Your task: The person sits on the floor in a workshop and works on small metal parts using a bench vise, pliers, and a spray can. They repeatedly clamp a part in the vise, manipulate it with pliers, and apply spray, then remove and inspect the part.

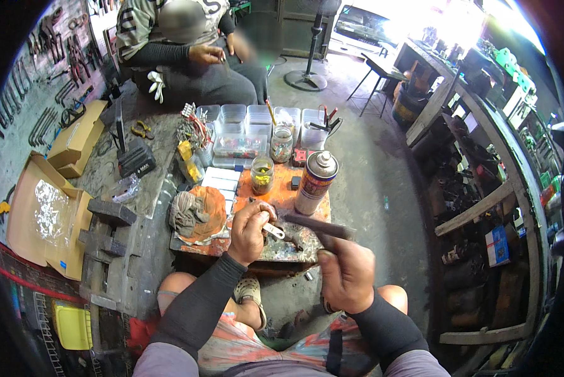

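Nearest the camera, the right hand [345, 270] gripped a dark flat metal bar [316, 225], angled up and to the left so that its far end came level with the other hand. Just left of it, the left hand [249, 231] was closed around a small light metal fitting [274, 230], held over the near edge of the orange board [282, 191], seemingly so both parts could meet over a work surface. On the board's left lay a crumpled rag [197, 213], within easy reach. Farther on stood a spray can [315, 182] on the right and a small glass jar [262, 174] beside it, upright and clear of the hands. Behind these sat a row of clear plastic boxes [244, 125] holding sorted small parts. Farthest off, another person [181, 56] sat on the floor, hands together at the lap.
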Demonstrator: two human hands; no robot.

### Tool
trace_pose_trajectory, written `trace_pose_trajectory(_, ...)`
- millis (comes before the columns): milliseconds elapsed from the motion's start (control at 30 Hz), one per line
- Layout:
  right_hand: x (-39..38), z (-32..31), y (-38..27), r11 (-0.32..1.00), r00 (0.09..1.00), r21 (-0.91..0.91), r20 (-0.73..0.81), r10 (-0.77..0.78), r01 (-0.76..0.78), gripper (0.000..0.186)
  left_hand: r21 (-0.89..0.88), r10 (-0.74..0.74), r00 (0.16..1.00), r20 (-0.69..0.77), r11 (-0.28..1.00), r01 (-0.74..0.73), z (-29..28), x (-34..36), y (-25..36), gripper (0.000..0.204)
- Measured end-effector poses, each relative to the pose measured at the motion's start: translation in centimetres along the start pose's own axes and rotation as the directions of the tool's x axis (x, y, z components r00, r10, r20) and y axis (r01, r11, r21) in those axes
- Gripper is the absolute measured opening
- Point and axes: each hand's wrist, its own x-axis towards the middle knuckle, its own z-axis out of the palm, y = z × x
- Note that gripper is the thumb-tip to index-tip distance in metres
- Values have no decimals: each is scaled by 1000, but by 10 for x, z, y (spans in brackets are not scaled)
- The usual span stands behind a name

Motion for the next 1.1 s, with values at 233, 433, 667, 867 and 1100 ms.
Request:
trace_pose_trajectory(233, 3, 17, 12, 987, 968, -116, 212, 137, -114, 37, 52, 72, 997, 6, 996, -73, -5, 2, -7, 23)
trace_pose_trajectory(433, 5, 19, 15, 988, 974, -145, 209, 86, -56, 41, 139, 88, 995, 48, 986, -94, -4, 8, -8, 22)
trace_pose_trajectory(667, 6, 5, 5, 1000, 999, -2, 39, -22, 22, 33, 41, 68, 998, -5, 997, -68, 9, 2, 4, 24)
trace_pose_trajectory(867, -1, 15, 13, 998, 988, -46, 144, 50, -44, 38, 114, 96, 995, 25, 989, -98, -1, 5, -5, 21)
trace_pose_trajectory(1100, 2, 10, 4, 1000, 999, 25, 37, 14, -15, 34, 61, 12, 1000, 23, 998, -13, -3, 1, -4, 20)
